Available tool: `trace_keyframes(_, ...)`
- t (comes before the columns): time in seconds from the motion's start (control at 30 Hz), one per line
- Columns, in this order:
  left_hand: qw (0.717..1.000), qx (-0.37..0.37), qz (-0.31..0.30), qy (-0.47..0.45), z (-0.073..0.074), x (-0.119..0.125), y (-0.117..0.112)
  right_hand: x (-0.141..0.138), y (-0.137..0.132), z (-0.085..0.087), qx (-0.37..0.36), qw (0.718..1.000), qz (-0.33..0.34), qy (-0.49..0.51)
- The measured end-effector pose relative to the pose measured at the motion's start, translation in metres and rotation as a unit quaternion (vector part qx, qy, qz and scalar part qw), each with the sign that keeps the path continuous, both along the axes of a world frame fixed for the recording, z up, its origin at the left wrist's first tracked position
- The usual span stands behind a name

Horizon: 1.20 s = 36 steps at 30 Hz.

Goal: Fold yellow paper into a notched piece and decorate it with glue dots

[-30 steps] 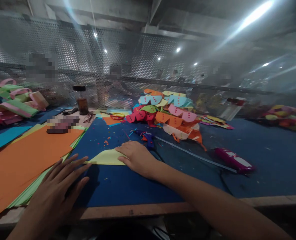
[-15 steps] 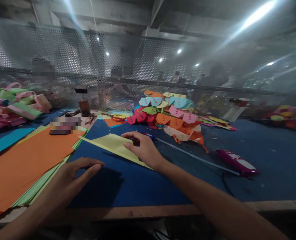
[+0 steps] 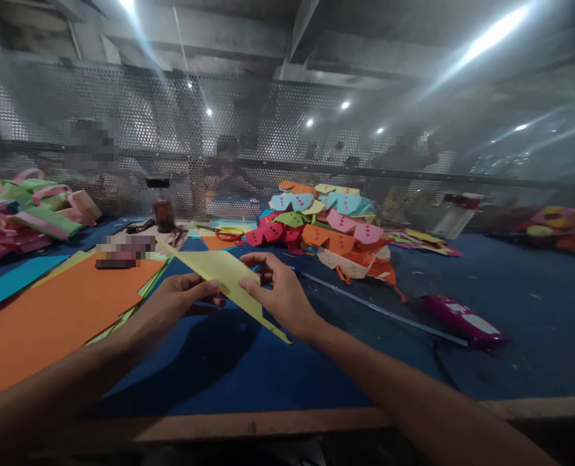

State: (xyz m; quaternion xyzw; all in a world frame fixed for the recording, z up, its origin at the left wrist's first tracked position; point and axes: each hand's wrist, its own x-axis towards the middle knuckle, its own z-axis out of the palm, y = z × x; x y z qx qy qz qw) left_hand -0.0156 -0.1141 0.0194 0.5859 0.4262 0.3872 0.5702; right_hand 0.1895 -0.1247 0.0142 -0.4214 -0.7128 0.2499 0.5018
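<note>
A folded pale yellow paper sheet (image 3: 219, 272) is lifted off the blue table (image 3: 510, 304), tilted with its pointed end toward me. My left hand (image 3: 178, 301) pinches its near edge with thumb and fingers. My right hand (image 3: 280, 291) grips its right side, thumb on top and fingers curled behind. Both hands are above the table's middle front.
A stack of orange and green sheets (image 3: 59, 304) lies at the left. A heap of coloured folded paper pieces (image 3: 330, 223) sits behind the hands. A long metal ruler (image 3: 384, 310), a magenta tool (image 3: 464, 320), orange scissors (image 3: 229, 233) and a dark jar (image 3: 163, 210) are on the table. A perforated metal screen (image 3: 219, 129) closes the back.
The yellow sheet went from lying flat under my right hand to being lifted. My left hand left the table and took hold of the sheet's near edge.
</note>
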Motion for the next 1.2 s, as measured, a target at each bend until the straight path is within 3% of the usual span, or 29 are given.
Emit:
trace_keyframes(0.27, 0.998, -0.017, -0.047, -0.037, -0.01, -0.006, 0.025, 0.004, 0.009, -0.001, -0.082, 0.993, 0.023, 0.087)
trace_keyframes(0.37, 0.997, -0.031, -0.054, -0.049, -0.016, -0.007, 0.027, 0.005, 0.011, -0.004, -0.102, 0.993, 0.014, 0.061)
trace_keyframes(0.43, 0.996, -0.032, -0.061, -0.052, -0.017, -0.008, 0.026, 0.004, 0.01, -0.004, -0.05, 0.998, -0.025, 0.007)
trace_keyframes(0.5, 0.995, -0.034, -0.068, -0.062, -0.018, -0.008, 0.025, 0.004, 0.006, -0.002, 0.065, 0.993, -0.073, -0.061)
trace_keyframes(0.6, 0.994, -0.039, -0.062, -0.08, -0.019, -0.009, 0.024, 0.002, -0.004, 0.003, 0.225, 0.952, -0.121, -0.166)
trace_keyframes(0.7, 0.992, -0.038, -0.063, -0.105, -0.022, -0.009, 0.024, 0.001, -0.015, 0.005, 0.301, 0.91, -0.131, -0.254)
trace_keyframes(0.93, 0.993, -0.039, -0.04, -0.104, -0.024, -0.007, 0.023, 0.0, -0.023, 0.003, 0.371, 0.857, -0.103, -0.343)
trace_keyframes(1.1, 0.988, -0.052, -0.056, -0.134, -0.024, -0.006, 0.022, -0.002, -0.02, -0.001, 0.363, 0.855, -0.098, -0.357)
trace_keyframes(1.2, 0.987, -0.073, -0.035, -0.142, -0.024, -0.005, 0.021, -0.003, -0.016, -0.003, 0.339, 0.857, -0.104, -0.374)
